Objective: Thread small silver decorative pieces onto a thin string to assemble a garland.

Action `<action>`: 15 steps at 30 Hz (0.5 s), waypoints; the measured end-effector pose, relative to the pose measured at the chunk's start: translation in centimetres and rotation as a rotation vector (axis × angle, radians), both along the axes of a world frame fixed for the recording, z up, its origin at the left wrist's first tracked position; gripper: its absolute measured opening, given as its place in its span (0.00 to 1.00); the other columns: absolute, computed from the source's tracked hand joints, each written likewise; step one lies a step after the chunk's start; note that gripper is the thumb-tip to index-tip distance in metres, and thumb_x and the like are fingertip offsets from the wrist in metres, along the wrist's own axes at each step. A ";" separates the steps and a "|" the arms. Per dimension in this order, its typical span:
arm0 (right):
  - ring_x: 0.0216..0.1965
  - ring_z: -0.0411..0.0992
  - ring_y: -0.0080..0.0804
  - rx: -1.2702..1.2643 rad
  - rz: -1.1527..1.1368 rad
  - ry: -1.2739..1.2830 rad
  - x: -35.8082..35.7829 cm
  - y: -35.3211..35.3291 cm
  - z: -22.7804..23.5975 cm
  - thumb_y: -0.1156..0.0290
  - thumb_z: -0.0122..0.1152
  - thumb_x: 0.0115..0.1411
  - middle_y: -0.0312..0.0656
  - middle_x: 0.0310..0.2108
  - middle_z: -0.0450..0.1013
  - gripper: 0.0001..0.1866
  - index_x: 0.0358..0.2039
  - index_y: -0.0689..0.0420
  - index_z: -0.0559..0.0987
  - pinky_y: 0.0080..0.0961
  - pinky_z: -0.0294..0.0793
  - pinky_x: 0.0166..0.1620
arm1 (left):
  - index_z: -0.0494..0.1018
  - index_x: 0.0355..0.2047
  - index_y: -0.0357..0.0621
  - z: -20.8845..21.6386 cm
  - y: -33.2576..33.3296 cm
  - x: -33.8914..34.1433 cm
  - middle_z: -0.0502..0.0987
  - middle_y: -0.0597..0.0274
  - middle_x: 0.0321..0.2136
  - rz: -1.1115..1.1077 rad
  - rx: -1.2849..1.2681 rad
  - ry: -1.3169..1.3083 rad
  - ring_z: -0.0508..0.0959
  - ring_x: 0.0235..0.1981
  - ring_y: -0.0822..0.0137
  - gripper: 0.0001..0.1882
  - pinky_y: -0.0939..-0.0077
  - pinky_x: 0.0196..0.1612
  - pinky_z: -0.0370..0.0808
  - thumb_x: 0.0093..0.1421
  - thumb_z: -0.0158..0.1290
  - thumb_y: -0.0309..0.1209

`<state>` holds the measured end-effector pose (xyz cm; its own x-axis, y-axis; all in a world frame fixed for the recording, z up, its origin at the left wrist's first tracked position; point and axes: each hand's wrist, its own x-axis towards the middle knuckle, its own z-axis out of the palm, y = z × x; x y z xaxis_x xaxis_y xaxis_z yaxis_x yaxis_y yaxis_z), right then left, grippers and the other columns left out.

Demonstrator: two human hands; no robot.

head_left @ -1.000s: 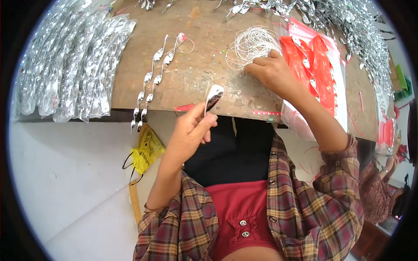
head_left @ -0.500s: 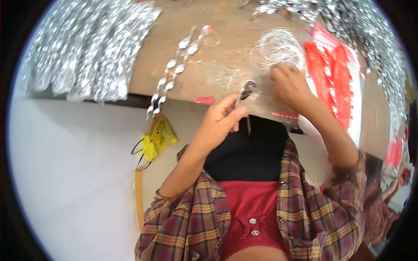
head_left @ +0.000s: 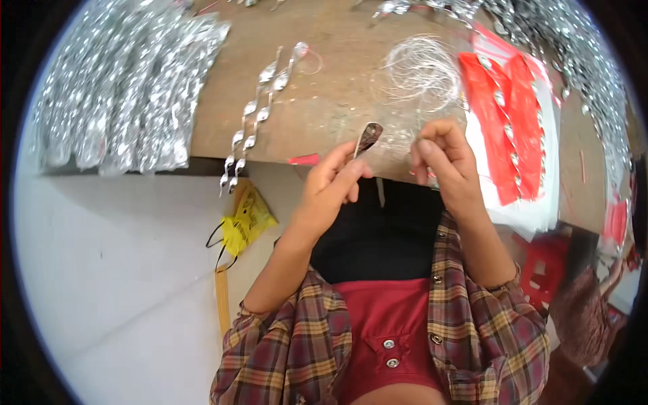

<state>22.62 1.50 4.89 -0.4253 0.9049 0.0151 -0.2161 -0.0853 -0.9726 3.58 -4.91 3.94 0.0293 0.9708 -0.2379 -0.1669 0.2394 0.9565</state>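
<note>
My left hand [head_left: 329,187] is closed at the table's near edge, pinching a shiny silver foil strip [head_left: 368,138]. The strip's rounded, dark-reflecting end stands up above the thumb and forefinger. My right hand [head_left: 449,162] is a short way to the right, its thumb and fingers pinched together. A faint pale line runs from its fingertips toward the coil of thin white string [head_left: 422,71], so it seems to hold one strand. Two twisted silver strips [head_left: 263,108] lie on the table to the left, their lower ends hanging over the edge.
Bundles of silver tinsel strips in clear plastic [head_left: 121,94] cover the left of the wooden table [head_left: 337,74]. Red plastic with silver strips [head_left: 503,128] lies on white sheets at the right. More tinsel [head_left: 574,61] hangs farther right. Below the table are a yellow bag [head_left: 246,219] and a red stool [head_left: 543,266].
My right hand has drawn back from the string coil toward me, its fingers still pinched. My left hand has shifted slightly left with the silver strip. The view has moved a little.
</note>
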 end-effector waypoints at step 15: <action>0.20 0.67 0.20 -0.014 0.016 0.095 -0.1 -2.1 1.4 0.77 0.50 0.60 0.41 0.25 0.72 0.11 0.43 0.58 0.63 0.12 0.67 0.24 | 0.62 0.57 0.40 1.6 -0.6 1.7 0.71 0.67 0.32 -0.148 0.098 -0.082 0.64 0.24 0.81 0.23 0.89 0.27 0.63 0.64 0.46 0.37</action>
<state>22.52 -0.61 6.33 -0.4368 0.8985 0.0436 -0.3059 -0.1029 -0.9465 5.28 -5.54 5.59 0.1886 0.9729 -0.1336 -0.2155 0.1738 0.9609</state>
